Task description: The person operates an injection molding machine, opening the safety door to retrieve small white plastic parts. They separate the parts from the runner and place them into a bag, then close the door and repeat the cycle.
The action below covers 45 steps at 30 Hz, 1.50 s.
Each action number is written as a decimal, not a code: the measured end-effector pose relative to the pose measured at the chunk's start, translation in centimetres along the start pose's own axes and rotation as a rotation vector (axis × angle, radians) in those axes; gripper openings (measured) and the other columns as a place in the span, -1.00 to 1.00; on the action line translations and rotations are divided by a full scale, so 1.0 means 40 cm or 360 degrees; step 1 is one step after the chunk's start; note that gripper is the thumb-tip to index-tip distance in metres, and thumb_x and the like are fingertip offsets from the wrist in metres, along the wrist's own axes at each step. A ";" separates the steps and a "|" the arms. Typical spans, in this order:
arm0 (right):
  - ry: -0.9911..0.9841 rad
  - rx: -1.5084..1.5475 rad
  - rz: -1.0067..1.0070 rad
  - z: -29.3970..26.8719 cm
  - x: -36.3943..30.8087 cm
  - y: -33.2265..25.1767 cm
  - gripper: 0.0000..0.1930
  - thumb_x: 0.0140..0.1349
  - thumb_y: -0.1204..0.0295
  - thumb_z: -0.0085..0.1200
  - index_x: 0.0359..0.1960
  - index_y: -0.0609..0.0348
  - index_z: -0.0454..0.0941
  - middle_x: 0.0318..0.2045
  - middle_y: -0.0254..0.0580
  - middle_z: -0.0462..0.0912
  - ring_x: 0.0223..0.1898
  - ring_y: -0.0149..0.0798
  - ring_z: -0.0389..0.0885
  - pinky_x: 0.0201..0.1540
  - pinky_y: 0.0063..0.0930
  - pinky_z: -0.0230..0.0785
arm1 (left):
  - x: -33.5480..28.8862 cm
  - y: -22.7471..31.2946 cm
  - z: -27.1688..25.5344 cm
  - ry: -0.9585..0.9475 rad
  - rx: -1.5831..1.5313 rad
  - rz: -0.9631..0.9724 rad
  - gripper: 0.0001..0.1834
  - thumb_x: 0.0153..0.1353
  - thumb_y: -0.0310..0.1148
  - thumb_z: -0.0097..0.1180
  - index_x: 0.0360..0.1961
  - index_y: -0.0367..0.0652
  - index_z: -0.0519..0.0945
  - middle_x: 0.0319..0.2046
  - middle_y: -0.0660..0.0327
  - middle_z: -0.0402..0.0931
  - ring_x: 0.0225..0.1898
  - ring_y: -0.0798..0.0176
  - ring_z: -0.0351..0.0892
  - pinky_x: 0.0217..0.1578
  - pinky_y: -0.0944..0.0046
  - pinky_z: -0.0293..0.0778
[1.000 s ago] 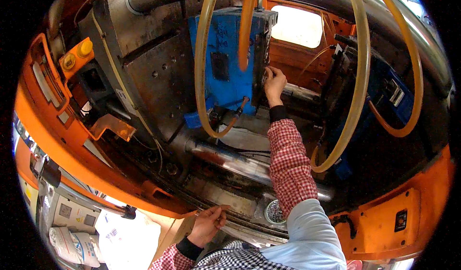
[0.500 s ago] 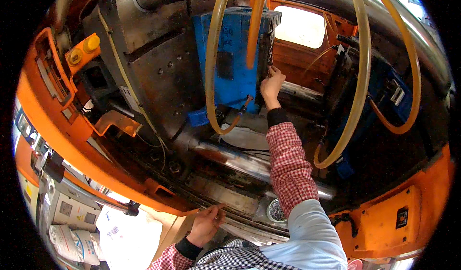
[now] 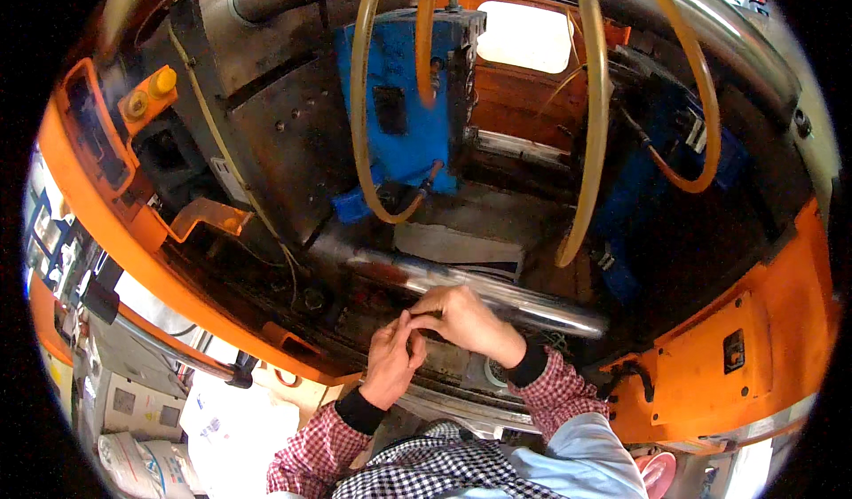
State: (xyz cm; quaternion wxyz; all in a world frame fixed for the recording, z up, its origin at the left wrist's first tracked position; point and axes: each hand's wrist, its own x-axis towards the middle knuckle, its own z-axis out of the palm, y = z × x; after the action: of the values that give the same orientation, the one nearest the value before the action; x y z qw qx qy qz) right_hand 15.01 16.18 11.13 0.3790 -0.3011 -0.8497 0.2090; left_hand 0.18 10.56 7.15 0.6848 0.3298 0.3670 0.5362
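Observation:
My left hand (image 3: 390, 363) and my right hand (image 3: 470, 323) meet in front of me, above the near ledge of an orange machine. Both are closed, thumbs and fingertips pinched together at the same spot. Whatever lies between the fingertips is too small or hidden to make out. Beyond them runs a shiny steel bar (image 3: 532, 308). Farther back stands a blue metal mould block (image 3: 415, 149) with a dark side face and a yellowish hose (image 3: 358, 100) looping to its lower part. A small bowl (image 3: 495, 372) is partly hidden by my right wrist.
Another blue block (image 3: 635, 188) stands in shadow at the right, with hoses (image 3: 596, 100) hanging before it. An orange guard rail (image 3: 177, 295) curves along the left; an orange panel (image 3: 710, 379) is at the right. A white sheet (image 3: 240, 428) and sacks (image 3: 133, 463) lie lower left.
My right hand has drawn back from the dark side of the blue block to the near ledge. My left hand has risen slightly to meet it. The view has shifted a little.

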 end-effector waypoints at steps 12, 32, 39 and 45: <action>0.0312 -0.0431 -0.0325 -0.042 0.019 0.038 -0.88 -0.02 0.50 0.13 -0.40 0.19 0.59 -0.45 -0.14 0.59 -0.44 -0.11 0.55 -0.41 -0.33 0.42 | 0.040 0.012 -0.001 -0.0127 -0.0368 -0.0140 -0.75 0.32 -0.28 -0.14 -0.25 -0.26 0.46 -0.63 0.28 0.34 -0.63 0.43 0.23 -0.58 0.44 0.15; 0.1745 -0.0622 0.0250 -0.262 0.593 0.525 -0.86 0.06 0.51 0.10 -0.34 0.27 0.61 -0.39 -0.01 0.57 -0.30 -0.03 0.55 -0.20 -0.25 0.36 | -0.088 -0.024 -0.069 0.0090 0.0041 -0.0371 -0.67 0.37 -0.33 -0.28 0.05 -0.30 0.29 -0.10 -0.06 0.48 -0.31 0.25 0.52 -0.25 0.31 0.46; 0.1368 -0.0768 0.0360 -0.259 0.568 0.500 -0.65 -0.04 0.63 -0.04 -0.14 0.26 0.55 -0.09 0.12 0.45 -0.01 0.11 0.33 0.02 -0.19 0.23 | -0.089 -0.017 -0.065 0.0171 0.0258 -0.0464 -0.69 0.36 -0.21 -0.23 -0.23 -0.29 0.39 -0.35 0.03 0.53 -0.49 0.30 0.50 -0.44 0.34 0.43; 0.1429 -0.0809 0.0205 -0.245 0.409 0.346 -0.73 0.08 0.58 -0.04 -0.15 0.34 0.48 -0.09 0.14 0.44 -0.01 0.11 0.33 0.04 -0.17 0.19 | -0.046 -0.038 -0.056 0.0256 0.0030 -0.0332 -0.63 0.35 -0.17 -0.20 -0.19 -0.31 0.46 -0.47 0.17 0.51 -0.49 0.32 0.49 -0.46 0.35 0.39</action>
State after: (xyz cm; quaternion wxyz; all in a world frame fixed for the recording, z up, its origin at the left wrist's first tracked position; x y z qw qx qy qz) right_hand 18.76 38.50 17.68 0.6075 -0.4952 -0.6071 -0.1310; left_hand -1.25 8.59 4.98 0.7020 0.2522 0.4582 0.4834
